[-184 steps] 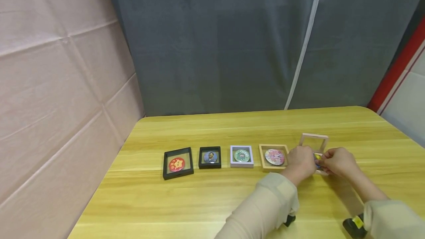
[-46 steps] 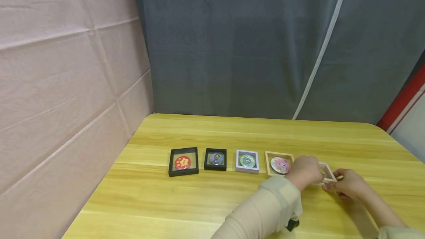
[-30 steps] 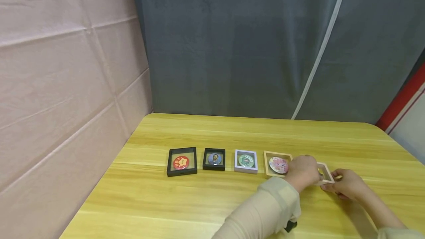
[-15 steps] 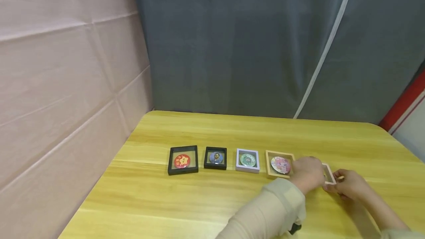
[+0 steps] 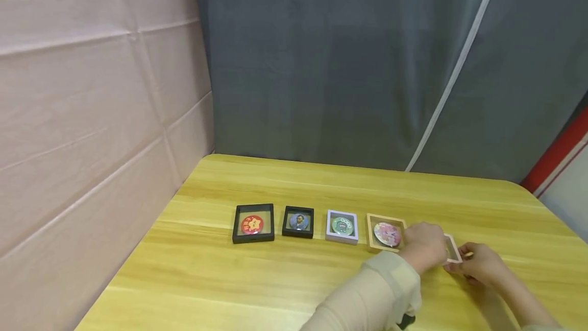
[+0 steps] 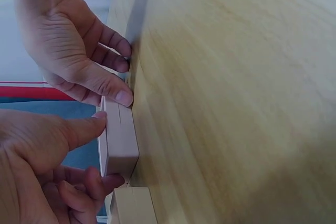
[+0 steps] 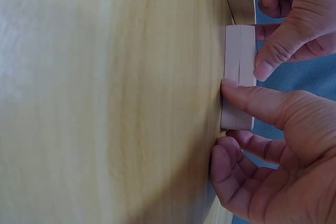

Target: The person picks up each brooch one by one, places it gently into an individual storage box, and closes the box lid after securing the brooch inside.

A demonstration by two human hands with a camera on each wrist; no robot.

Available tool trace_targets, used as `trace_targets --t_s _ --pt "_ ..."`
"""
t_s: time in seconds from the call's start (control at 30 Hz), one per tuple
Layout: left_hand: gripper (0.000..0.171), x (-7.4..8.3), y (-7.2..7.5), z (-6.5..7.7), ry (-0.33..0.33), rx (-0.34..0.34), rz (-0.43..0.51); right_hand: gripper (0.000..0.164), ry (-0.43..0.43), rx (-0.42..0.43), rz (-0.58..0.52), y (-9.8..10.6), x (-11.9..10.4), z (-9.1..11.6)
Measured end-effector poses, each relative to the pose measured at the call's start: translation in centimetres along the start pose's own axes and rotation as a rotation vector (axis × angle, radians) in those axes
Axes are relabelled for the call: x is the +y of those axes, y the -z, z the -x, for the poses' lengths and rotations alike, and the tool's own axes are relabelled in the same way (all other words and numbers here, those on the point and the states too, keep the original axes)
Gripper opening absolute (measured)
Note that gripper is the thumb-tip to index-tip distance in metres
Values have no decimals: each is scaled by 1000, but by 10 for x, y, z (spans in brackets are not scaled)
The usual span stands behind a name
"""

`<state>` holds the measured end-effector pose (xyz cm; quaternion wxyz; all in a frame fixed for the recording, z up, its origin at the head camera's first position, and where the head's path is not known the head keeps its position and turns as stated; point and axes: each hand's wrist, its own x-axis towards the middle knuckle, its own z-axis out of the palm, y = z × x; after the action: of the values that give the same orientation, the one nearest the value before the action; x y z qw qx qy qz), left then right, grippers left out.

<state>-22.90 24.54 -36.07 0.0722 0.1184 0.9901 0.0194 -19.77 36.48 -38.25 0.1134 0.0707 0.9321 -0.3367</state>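
Observation:
A pale pink square display frame (image 5: 454, 260) lies flat on the table at the right end of a row, its two halves closed together with a thin seam along the side (image 7: 239, 59). My left hand (image 5: 424, 246) holds its left part, thumb at the upper edge and a finger against the left end. From the right, my right hand (image 5: 480, 263) grips it, thumb on the front side and index finger at the right end. The left hand covers much of the frame's face in the head view. Close on its left is a wood-coloured frame (image 5: 373, 247) with a pink round badge (image 5: 387, 234).
Further left in the row stand a lilac frame (image 5: 342, 239) with a green badge, a small black frame (image 5: 297, 234) with a portrait badge, and a larger black frame (image 5: 253, 239) with a red star badge. A grey curtain (image 5: 321, 65) hangs behind the table (image 5: 229, 290).
Six seconds ago the pink frame stood open with its lid raised and the right hand at a badge inside. Now the lid is down. Over the last second the hands barely shift; the view tilts slightly.

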Motion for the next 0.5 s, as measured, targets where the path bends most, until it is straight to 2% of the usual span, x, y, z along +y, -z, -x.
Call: trace_targets --t_s 0.17,0.5 --pt "15 2 1 -1 1 6 17 60 7 15 12 2 2 0" --pt "17 2 1 -4 0 21 42 54 18 33 4 2 1 2"
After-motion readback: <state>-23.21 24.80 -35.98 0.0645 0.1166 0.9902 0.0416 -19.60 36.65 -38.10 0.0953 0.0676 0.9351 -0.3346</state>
